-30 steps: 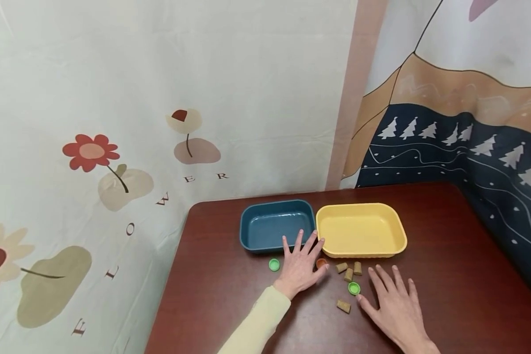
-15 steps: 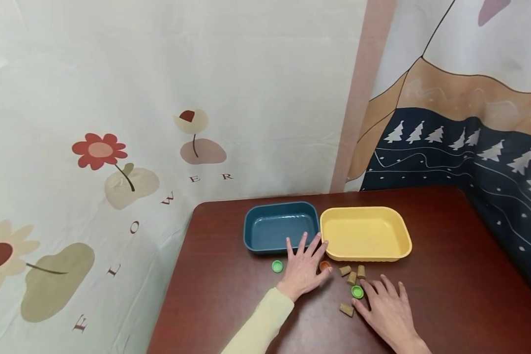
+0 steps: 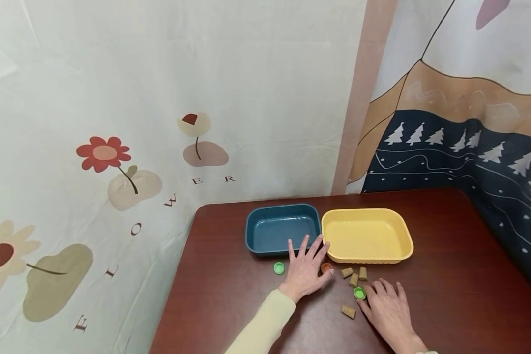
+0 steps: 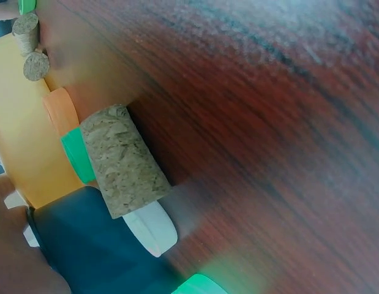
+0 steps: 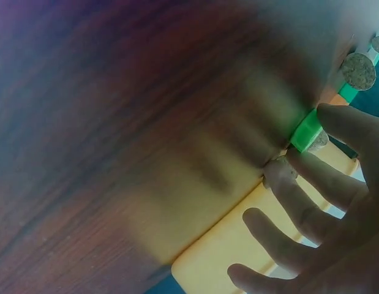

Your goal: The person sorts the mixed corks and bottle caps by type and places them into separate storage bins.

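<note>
My right hand point(image 3: 388, 307) has its thumb and index finger at opposite sides of a small green bottle cap point(image 5: 306, 130), pinching it at the table; the other fingers are spread. In the head view the same cap lies left of these fingertips. Several corks lie around it, one point(image 3: 348, 311) nearer me and others point(image 3: 354, 280) just beyond. My left hand point(image 3: 304, 273) is spread with straight fingers and holds nothing, its fingertips overlapping the blue tray's front rim. It partly hides an orange cap point(image 3: 326, 267). In the left wrist view a cork point(image 4: 125, 162) and a white cap point(image 4: 151, 228) show.
A dark blue tray point(image 3: 252, 236) and a yellow tray point(image 3: 406, 236) stand side by side at the back of the brown table point(image 3: 221, 300). Another green cap point(image 3: 279, 268) lies left of my left hand. Printed cloth point(image 3: 265, 98) hangs behind the table.
My right hand has moved left to the green cap, and its thumb and index finger have closed in on it. My left hand keeps its spread pose. The head view has shifted slightly.
</note>
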A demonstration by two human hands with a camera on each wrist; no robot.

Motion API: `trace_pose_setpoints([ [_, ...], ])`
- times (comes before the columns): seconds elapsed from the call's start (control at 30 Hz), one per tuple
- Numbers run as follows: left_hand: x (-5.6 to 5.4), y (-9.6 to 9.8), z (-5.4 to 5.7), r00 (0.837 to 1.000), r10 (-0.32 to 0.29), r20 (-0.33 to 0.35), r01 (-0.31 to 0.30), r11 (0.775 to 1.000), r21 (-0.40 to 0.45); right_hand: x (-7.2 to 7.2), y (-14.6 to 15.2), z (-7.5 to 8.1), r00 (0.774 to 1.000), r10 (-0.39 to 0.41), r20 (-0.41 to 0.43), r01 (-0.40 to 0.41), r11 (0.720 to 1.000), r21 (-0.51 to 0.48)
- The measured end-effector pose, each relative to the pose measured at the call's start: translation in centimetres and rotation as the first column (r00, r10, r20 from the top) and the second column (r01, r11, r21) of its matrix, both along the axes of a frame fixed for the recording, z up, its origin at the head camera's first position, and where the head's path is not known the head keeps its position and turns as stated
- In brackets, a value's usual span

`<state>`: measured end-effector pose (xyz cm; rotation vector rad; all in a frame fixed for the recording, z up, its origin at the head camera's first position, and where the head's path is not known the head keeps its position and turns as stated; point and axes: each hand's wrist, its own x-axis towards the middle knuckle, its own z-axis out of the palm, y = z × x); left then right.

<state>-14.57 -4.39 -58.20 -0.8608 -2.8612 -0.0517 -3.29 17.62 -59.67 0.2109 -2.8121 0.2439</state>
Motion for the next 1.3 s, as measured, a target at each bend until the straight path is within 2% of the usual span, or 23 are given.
trace_pose_setpoints([
  [0.2,0.0,0.0,0.0,1.0,0.0,0.003,0.0,1.0,0.006,0.2,0.2,0.2,0.999,0.003,-0.047,-0.004,1.0,-0.031],
  [0.4,0.0,-0.1,0.0,1.0,0.004,0.016,-0.004,1.0,0.01,0.1,0.8,1.2,0.989,0.006,-0.15,-0.023,0.993,-0.112],
  [0.57,0.0,-0.1,0.0,1.0,0.005,0.019,-0.005,1.0,0.017,-0.7,1.5,2.3,0.97,0.01,-0.242,-0.055,0.982,-0.18],
  [0.8,0.1,-0.1,0.1,1.0,-0.007,0.018,0.007,1.0,0.021,-2.7,2.4,4.4,0.952,-0.018,-0.304,-0.048,0.977,-0.208],
  [0.97,0.1,0.0,0.1,1.0,-0.005,0.024,0.004,1.0,0.02,-4.6,3.2,5.9,0.962,-0.039,-0.27,-0.021,0.976,-0.216],
  [1.17,0.1,-0.1,0.0,1.0,-0.01,0.018,0.009,0.999,0.03,-7.2,4.4,7.1,0.987,-0.068,-0.146,0.036,0.976,-0.213],
  [1.3,0.1,-0.2,0.1,1.0,-0.015,0.011,0.015,0.999,0.036,-8.8,5.0,7.3,0.994,-0.062,-0.086,0.045,0.981,-0.191],
])
